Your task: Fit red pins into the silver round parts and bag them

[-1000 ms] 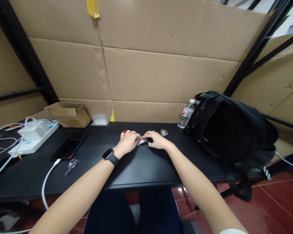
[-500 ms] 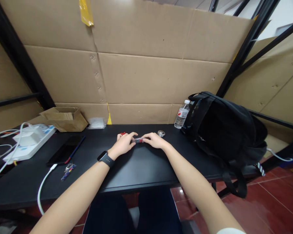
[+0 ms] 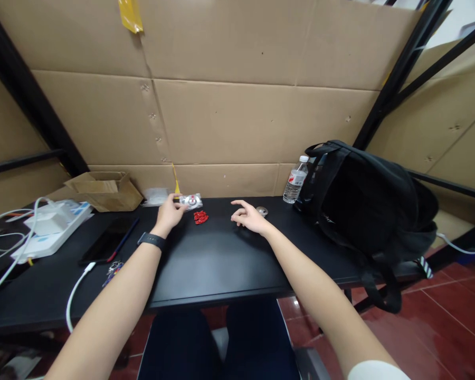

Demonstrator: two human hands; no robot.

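My left hand (image 3: 170,214), with a dark watch on its wrist, is at the back of the black desk. Its fingers pinch the left end of a small clear plastic packet (image 3: 191,201) with something dark and ring-like and a bit of red inside. Just in front of the packet lies a small bunch of red pieces (image 3: 200,217), too small to name. My right hand (image 3: 250,217) hovers over the desk with its index finger stretched out and the others loosely bent, nothing seen in it. Beside it on the right is a small round silvery roll (image 3: 262,211), partly behind the hand.
A black backpack (image 3: 372,206) and a water bottle (image 3: 295,182) stand on the right. At left are a cardboard box (image 3: 106,192), a white power strip (image 3: 53,232), a dark phone or tablet (image 3: 108,240), keys (image 3: 113,270) and a flat clear packet (image 3: 157,196). Cardboard walls the back.
My left hand has moved left and back with the packet, away from my right hand, which has let go of it. The red pieces, earlier mostly covered, now show.
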